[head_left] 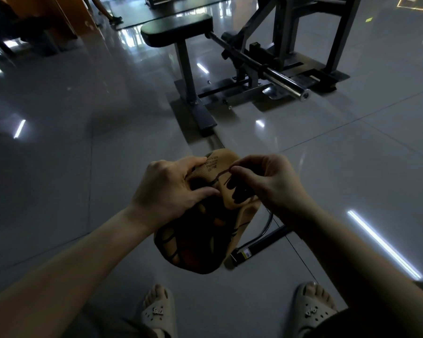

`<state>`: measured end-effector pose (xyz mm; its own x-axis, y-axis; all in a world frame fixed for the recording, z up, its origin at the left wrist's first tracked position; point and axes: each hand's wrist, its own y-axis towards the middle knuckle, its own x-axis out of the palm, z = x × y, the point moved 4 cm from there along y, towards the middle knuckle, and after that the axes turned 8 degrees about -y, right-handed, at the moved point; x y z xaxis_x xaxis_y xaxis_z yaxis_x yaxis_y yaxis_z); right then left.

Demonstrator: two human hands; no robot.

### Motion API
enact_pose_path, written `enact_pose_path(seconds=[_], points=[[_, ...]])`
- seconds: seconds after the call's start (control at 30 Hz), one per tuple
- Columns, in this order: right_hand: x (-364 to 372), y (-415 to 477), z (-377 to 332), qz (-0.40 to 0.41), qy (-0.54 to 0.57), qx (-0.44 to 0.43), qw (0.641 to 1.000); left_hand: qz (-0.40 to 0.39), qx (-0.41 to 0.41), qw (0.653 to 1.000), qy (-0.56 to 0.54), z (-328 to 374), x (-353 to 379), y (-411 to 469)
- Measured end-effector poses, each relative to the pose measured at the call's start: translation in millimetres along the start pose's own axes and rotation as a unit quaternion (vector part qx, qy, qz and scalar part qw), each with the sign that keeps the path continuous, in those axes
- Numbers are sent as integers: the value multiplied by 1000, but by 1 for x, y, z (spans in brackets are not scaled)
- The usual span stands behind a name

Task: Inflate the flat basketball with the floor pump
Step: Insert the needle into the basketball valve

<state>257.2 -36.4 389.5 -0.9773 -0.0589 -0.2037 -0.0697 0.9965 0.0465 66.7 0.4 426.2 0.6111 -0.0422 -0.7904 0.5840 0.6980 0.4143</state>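
- Head view, looking down: flat basketball (205, 230) held in mid-air above the tiled floor (83, 118), crumpled and folded over on itself, just ahead of both feet.
- Left hand (171, 189) clamped round the upper fold, thumb pressed into the skin, fingers curled over the far edge.
- Right hand (269, 184) pinched narrow on something thin and dark at the ball's top panel, probably the pump needle; valve too small to make out.
- Floor pump (261, 247) lying on its side on the floor, partly hidden under the ball, with its hose (268, 223) curving up toward the right hand.
- Step in hand, as a judgement: seating the needle in the valve.
- Keep the left grip firm, stretching the slack skin taut around the valve.
- Push straight in, never at an angle, to avoid bending the needle or piercing the bladder.
- Leave slack in the hose before standing the pump upright.
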Motion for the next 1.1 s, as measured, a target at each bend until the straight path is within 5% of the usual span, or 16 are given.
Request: enact_pose_path(seconds=[0.23, 0.9, 1.1], points=[[3, 0, -1, 58, -25, -20, 998, 0, -1, 999, -43, 5, 2, 0], [-1, 1, 4, 49, 21, -15, 998, 11, 20, 997, -72, 14, 0, 5], [8, 0, 9, 56, -113, 0, 992, 7, -55, 997, -55, 5, 2, 8]])
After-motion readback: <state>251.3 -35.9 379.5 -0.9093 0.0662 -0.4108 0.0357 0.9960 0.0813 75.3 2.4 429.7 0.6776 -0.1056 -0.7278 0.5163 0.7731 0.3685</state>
